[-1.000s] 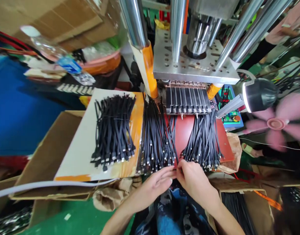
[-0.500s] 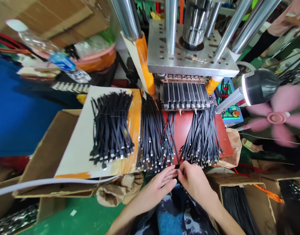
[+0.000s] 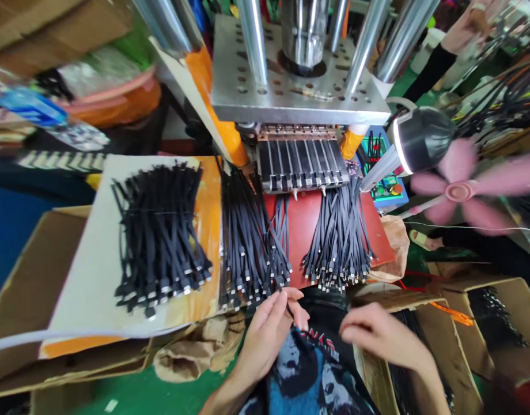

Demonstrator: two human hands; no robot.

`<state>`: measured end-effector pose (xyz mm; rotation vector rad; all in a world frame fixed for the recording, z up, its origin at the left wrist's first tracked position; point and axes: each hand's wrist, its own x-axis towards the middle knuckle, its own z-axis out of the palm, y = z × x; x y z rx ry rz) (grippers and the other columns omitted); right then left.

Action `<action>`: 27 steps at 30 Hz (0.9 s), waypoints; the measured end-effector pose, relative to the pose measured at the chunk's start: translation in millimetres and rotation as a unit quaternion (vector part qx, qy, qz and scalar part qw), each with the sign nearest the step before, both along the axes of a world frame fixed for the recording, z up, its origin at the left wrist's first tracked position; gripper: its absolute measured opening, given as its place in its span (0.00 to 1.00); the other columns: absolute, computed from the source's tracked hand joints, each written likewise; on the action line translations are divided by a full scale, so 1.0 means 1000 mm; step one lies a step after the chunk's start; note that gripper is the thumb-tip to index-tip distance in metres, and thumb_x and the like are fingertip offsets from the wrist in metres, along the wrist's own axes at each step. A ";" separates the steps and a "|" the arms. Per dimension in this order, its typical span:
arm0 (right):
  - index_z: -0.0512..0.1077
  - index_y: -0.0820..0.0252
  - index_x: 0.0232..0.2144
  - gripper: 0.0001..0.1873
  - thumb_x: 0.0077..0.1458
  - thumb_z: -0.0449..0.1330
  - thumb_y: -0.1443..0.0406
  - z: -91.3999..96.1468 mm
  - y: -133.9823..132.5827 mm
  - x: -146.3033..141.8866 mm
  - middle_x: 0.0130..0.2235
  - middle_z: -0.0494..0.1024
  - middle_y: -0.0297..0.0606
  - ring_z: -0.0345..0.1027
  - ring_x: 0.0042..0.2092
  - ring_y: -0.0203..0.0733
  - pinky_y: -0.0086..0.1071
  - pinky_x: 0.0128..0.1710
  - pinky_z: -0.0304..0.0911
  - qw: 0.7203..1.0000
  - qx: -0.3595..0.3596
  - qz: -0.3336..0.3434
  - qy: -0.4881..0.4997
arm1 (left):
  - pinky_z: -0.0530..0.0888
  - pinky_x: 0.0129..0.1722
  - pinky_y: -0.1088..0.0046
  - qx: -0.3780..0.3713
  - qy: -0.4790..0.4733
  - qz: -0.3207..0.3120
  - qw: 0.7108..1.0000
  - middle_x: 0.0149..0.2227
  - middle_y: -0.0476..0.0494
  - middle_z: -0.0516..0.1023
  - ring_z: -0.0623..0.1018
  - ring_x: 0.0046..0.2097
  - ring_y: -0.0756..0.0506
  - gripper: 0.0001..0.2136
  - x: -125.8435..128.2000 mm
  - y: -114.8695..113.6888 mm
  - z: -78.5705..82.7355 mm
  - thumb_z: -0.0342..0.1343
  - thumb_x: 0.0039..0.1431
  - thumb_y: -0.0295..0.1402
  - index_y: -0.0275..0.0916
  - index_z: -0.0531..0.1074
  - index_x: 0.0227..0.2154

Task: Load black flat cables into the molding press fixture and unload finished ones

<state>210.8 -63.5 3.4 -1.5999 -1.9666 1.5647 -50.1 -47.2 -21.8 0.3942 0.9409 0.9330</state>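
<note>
My left hand (image 3: 269, 325) is in front of the table edge, thumb and fingers closed on a dark piece that looks like part of a black cable; most of it is hidden. Just beyond its fingertips lies a middle bundle of flat black cables (image 3: 243, 242) with metal plug ends towards me. My right hand (image 3: 381, 334), apart from the left, hovers over the lap and box side with fingers loosely bent and nothing visible in them. Nearest to it on the table is the right bundle of black cables (image 3: 336, 242), on a red board (image 3: 297, 230).
Behind the board stands a press with a steel plate (image 3: 299, 106) and a ribbed black mould (image 3: 306, 164). Another cable pile (image 3: 161, 236) lies on a white board (image 3: 81, 259). At right are a lamp (image 3: 424, 138), a pink fan (image 3: 459, 190) and cardboard boxes (image 3: 450, 346).
My hands have come apart: the right has moved right, away from the left, and the left has shifted slightly left. The whole view has swung right.
</note>
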 end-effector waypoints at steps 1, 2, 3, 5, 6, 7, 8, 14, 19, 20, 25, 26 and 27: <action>0.80 0.55 0.39 0.17 0.72 0.58 0.53 -0.001 0.007 0.018 0.32 0.79 0.33 0.71 0.34 0.40 0.30 0.36 0.63 0.993 0.051 -0.096 -0.051 | 0.77 0.40 0.68 0.018 0.004 -0.004 1.000 0.21 0.51 0.75 0.77 0.27 0.47 0.21 0.004 0.005 0.004 0.62 0.68 0.53 0.37 0.77 0.40; 0.79 0.56 0.43 0.17 0.72 0.56 0.53 -0.005 0.016 0.032 0.34 0.80 0.36 0.73 0.36 0.42 0.32 0.38 0.65 0.970 0.113 -0.188 -0.108 | 0.76 0.38 0.68 0.034 0.013 -0.019 0.999 0.20 0.53 0.74 0.75 0.25 0.48 0.21 0.007 0.010 0.006 0.62 0.68 0.54 0.37 0.77 0.39; 0.78 0.57 0.46 0.18 0.72 0.55 0.53 -0.012 0.026 0.043 0.37 0.80 0.39 0.73 0.38 0.45 0.34 0.40 0.66 0.941 0.168 -0.246 -0.160 | 0.76 0.37 0.69 0.046 0.026 -0.038 0.998 0.20 0.52 0.74 0.75 0.24 0.48 0.22 0.010 0.015 0.008 0.62 0.68 0.55 0.37 0.77 0.38; 0.77 0.59 0.47 0.18 0.71 0.54 0.54 -0.031 0.047 0.054 0.40 0.81 0.44 0.74 0.41 0.48 0.38 0.43 0.66 0.895 0.245 -0.285 -0.239 | 0.76 0.38 0.69 0.065 0.065 -0.074 0.993 0.21 0.49 0.78 0.77 0.26 0.47 0.23 0.012 0.026 0.008 0.60 0.68 0.56 0.37 0.77 0.38; 0.76 0.59 0.45 0.17 0.71 0.53 0.55 -0.040 0.057 0.056 0.41 0.80 0.46 0.74 0.42 0.49 0.39 0.44 0.66 0.888 0.258 -0.277 -0.259 | 0.76 0.39 0.69 0.076 0.084 -0.092 0.989 0.23 0.48 0.80 0.78 0.28 0.46 0.23 0.013 0.031 0.007 0.59 0.69 0.56 0.37 0.77 0.38; 0.76 0.59 0.41 0.17 0.71 0.52 0.56 -0.047 0.065 0.056 0.40 0.80 0.46 0.74 0.41 0.49 0.39 0.43 0.65 0.888 0.261 -0.268 -0.268 | 0.76 0.41 0.69 0.087 0.099 -0.110 0.985 0.24 0.46 0.82 0.80 0.29 0.45 0.24 0.013 0.035 0.006 0.58 0.69 0.57 0.37 0.78 0.38; 0.74 0.58 0.38 0.17 0.71 0.51 0.56 -0.051 0.071 0.056 0.38 0.80 0.45 0.74 0.40 0.48 0.38 0.42 0.64 0.890 0.259 -0.264 -0.265 | 0.77 0.42 0.68 0.095 0.110 -0.128 0.981 0.26 0.44 0.84 0.82 0.31 0.44 0.25 0.014 0.039 0.004 0.57 0.69 0.57 0.37 0.79 0.39; 0.68 0.56 0.31 0.24 0.71 0.54 0.45 -0.015 0.069 0.044 0.27 0.72 0.32 0.66 0.30 0.38 0.31 0.33 0.60 0.930 0.171 -0.326 -0.016 | 0.82 0.54 0.57 0.069 0.124 -0.197 0.970 0.40 0.36 0.90 0.89 0.42 0.34 0.33 0.024 0.057 -0.015 0.63 0.58 0.65 0.36 0.83 0.44; 0.67 0.56 0.31 0.29 0.64 0.61 0.38 0.008 0.027 -0.012 0.25 0.74 0.30 0.61 0.22 0.32 0.27 0.25 0.58 0.928 -0.043 -0.300 0.217 | 0.81 0.59 0.62 0.001 -0.021 -0.172 0.985 0.47 0.34 0.89 0.88 0.52 0.35 0.29 0.050 0.076 -0.002 0.73 0.54 0.57 0.36 0.85 0.48; 0.68 0.56 0.31 0.28 0.61 0.64 0.39 0.008 0.018 -0.023 0.25 0.75 0.30 0.62 0.22 0.32 0.27 0.25 0.59 0.927 -0.078 -0.290 0.224 | 0.82 0.57 0.64 -0.014 -0.052 -0.156 0.986 0.46 0.34 0.89 0.88 0.50 0.36 0.28 0.054 0.079 0.005 0.75 0.53 0.54 0.36 0.85 0.47; 0.79 0.51 0.29 0.16 0.51 0.76 0.49 0.011 -0.001 -0.028 0.26 0.77 0.28 0.71 0.28 0.37 0.28 0.27 0.61 0.959 -0.133 -0.187 0.167 | 0.82 0.41 0.73 -0.020 -0.104 -0.146 0.984 0.35 0.40 0.88 0.87 0.36 0.45 0.21 0.050 0.082 0.041 0.73 0.59 0.49 0.36 0.84 0.45; 0.81 0.52 0.30 0.17 0.51 0.76 0.48 0.014 0.004 -0.023 0.27 0.78 0.29 0.72 0.29 0.37 0.28 0.28 0.62 0.961 -0.144 -0.148 0.183 | 0.81 0.38 0.74 0.004 -0.095 -0.163 0.982 0.31 0.42 0.87 0.85 0.32 0.46 0.21 0.046 0.078 0.045 0.71 0.61 0.50 0.36 0.84 0.43; 0.83 0.53 0.34 0.19 0.50 0.76 0.47 0.018 0.012 -0.018 0.29 0.79 0.30 0.72 0.29 0.37 0.28 0.29 0.64 0.959 -0.146 -0.120 0.210 | 0.80 0.36 0.74 0.036 -0.078 -0.184 0.979 0.28 0.43 0.86 0.83 0.29 0.47 0.21 0.042 0.073 0.047 0.68 0.64 0.52 0.35 0.83 0.42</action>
